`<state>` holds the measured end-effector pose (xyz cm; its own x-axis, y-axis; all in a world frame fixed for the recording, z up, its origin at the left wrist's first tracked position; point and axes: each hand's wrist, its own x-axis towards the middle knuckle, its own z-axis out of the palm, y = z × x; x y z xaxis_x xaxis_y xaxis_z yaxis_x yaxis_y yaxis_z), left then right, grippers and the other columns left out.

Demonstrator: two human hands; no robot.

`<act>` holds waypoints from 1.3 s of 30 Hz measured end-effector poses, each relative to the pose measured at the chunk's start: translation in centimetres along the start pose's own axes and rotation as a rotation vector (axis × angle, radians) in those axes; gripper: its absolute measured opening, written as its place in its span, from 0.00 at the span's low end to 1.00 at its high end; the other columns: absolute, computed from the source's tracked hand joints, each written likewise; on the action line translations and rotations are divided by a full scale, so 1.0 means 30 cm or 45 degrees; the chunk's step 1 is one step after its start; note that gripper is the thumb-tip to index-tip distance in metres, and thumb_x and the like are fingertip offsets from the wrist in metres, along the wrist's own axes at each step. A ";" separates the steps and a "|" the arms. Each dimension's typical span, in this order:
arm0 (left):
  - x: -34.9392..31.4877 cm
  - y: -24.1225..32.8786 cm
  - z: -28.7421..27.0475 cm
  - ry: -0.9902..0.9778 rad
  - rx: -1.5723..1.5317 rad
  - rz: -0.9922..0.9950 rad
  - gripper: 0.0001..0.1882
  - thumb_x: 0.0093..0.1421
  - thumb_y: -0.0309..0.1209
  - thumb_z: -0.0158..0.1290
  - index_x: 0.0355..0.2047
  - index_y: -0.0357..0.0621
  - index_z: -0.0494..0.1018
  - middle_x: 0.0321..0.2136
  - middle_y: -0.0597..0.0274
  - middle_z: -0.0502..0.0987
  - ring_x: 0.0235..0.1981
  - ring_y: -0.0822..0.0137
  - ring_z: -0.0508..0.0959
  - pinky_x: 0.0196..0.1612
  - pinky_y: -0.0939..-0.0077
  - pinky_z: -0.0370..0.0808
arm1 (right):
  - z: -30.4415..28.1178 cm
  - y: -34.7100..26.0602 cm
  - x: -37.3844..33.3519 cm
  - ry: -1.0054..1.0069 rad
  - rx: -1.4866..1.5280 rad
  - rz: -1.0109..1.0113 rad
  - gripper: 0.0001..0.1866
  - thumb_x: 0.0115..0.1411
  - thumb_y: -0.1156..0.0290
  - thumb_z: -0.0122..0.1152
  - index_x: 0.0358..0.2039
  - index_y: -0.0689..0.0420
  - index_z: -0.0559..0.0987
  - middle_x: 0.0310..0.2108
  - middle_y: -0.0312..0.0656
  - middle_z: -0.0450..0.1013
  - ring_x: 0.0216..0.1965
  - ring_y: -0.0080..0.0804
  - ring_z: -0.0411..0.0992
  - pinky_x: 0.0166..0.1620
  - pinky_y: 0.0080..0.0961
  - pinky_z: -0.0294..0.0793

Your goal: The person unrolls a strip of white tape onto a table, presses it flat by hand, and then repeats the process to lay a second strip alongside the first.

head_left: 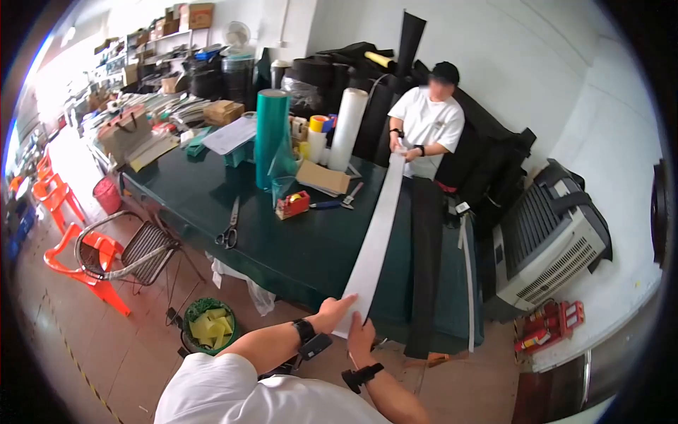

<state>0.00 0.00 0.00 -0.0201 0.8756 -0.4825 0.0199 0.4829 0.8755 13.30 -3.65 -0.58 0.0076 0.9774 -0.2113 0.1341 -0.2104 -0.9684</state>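
Note:
A long white strip of sheet material stretches over the dark green table. Its near end is between the fingers of my left hand, closed on the left edge. On the opposite edge, my right hand grips the same end. A co-worker across the table holds the far end in both hands. To the right of the white strip, a wide black strip lies along the table and overhangs its near edge. The undersides of both my hands are hidden.
Large scissors, a red tape dispenser and a green roll are on the table. A green bin with yellow scraps stands on the floor at left, near a metal-framed chair. A grey air cooler stands right.

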 end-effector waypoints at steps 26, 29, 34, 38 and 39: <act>-0.157 0.008 0.063 0.204 -0.327 -0.186 0.35 0.57 0.54 0.57 0.50 0.33 0.75 0.42 0.49 0.79 0.43 0.56 0.79 0.44 0.62 0.76 | -0.005 -0.015 -0.131 0.233 -0.384 -0.658 0.27 0.61 0.49 0.62 0.42 0.64 0.75 0.33 0.54 0.78 0.32 0.48 0.77 0.35 0.38 0.77; -0.256 0.005 0.049 0.370 -0.116 0.052 0.33 0.59 0.53 0.55 0.50 0.32 0.73 0.41 0.47 0.79 0.43 0.53 0.80 0.43 0.63 0.76 | 0.023 0.100 -0.117 0.219 -0.166 -0.374 0.29 0.63 0.48 0.57 0.48 0.64 0.74 0.44 0.57 0.76 0.44 0.46 0.76 0.45 0.41 0.75; -0.367 -0.010 0.007 0.253 0.622 0.733 0.28 0.63 0.49 0.50 0.48 0.32 0.70 0.40 0.42 0.79 0.41 0.48 0.80 0.43 0.61 0.77 | -0.137 0.233 0.094 -0.309 0.126 -0.107 0.32 0.66 0.43 0.47 0.56 0.57 0.68 0.57 0.48 0.69 0.57 0.45 0.67 0.61 0.43 0.65; -0.348 -0.068 0.008 0.105 0.880 0.972 0.25 0.65 0.48 0.48 0.45 0.33 0.69 0.40 0.38 0.79 0.40 0.45 0.80 0.42 0.58 0.77 | -0.141 -0.075 0.013 -0.369 0.618 0.622 0.35 0.65 0.38 0.42 0.53 0.58 0.73 0.57 0.46 0.70 0.58 0.45 0.66 0.61 0.43 0.63; -0.345 -0.076 0.019 0.098 0.879 0.969 0.25 0.65 0.48 0.48 0.45 0.33 0.69 0.40 0.38 0.79 0.40 0.45 0.80 0.42 0.58 0.77 | -0.144 -0.053 0.022 -0.271 0.543 0.595 0.34 0.65 0.39 0.43 0.53 0.58 0.74 0.56 0.46 0.71 0.57 0.46 0.67 0.60 0.43 0.64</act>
<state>0.74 -10.16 2.97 0.1749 0.9602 0.2177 0.6234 -0.2792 0.7304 17.38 -2.58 1.39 -0.2321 0.7651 -0.6006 -0.2401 -0.6434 -0.7269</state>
